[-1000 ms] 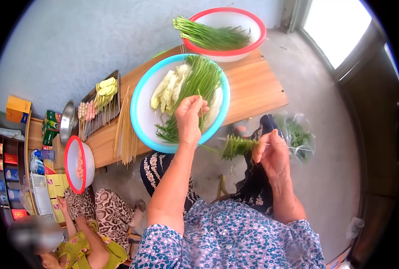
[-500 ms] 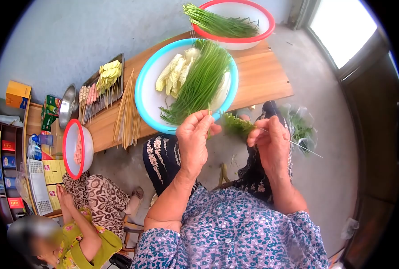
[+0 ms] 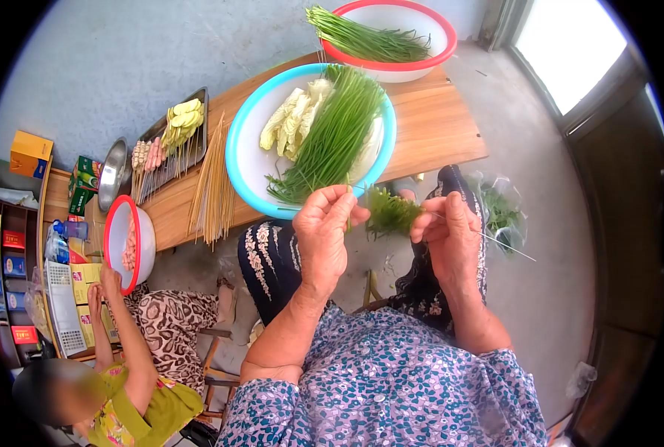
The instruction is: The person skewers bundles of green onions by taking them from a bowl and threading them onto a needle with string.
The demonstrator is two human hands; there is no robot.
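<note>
In front of the blue-rimmed basin (image 3: 237,179), my left hand (image 3: 326,232) pinches a thin green stalk between thumb and fingertips. To its right, my right hand (image 3: 450,232) is closed on a thin skewer (image 3: 508,246), whose bare end sticks out to the lower right. A bunch of green leaves (image 3: 391,213) is threaded on the skewer between my two hands and looks slightly blurred. Long green stalks (image 3: 336,138) lie in the basin, beside pale cabbage leaves (image 3: 297,123).
A red-rimmed basin of greens (image 3: 399,68) stands at the bench's far end. Bare skewers (image 3: 211,186), a tray of filled skewers (image 3: 183,145) and a red-rimmed bowl (image 3: 146,249) are further left. Another person (image 3: 134,384) sits at lower left; a bag of greens (image 3: 502,212) is at right.
My left hand has come down from over the basin with a stalk, close to the skewered leaves. The other person's hand has moved up to the red-rimmed bowl.
</note>
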